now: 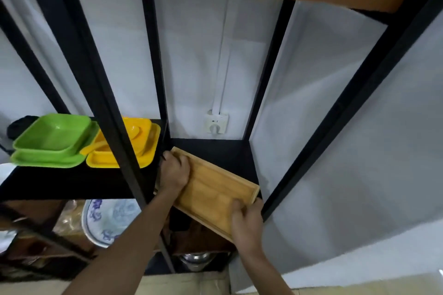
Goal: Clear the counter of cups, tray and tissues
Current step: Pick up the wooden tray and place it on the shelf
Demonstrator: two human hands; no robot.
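A rectangular wooden tray (213, 189) with a raised rim is held at an angle over the black shelf (215, 148) of a black metal rack. Its far corner is above the shelf, and its near end sticks out past the shelf's front edge. My left hand (175, 170) grips the tray's far left rim. The near right corner is held by my right hand (247, 223), thumb over the rim. The tray holds nothing. No cups or tissues are in view.
Green square dishes (52, 141) and yellow dishes (141, 141) are stacked on the black shelf to the left. A black upright post (115, 127) stands between them and my left arm. A wall socket (215, 123) is behind. Blue-patterned plates (107, 220) and a metal pot (196, 261) sit lower down.
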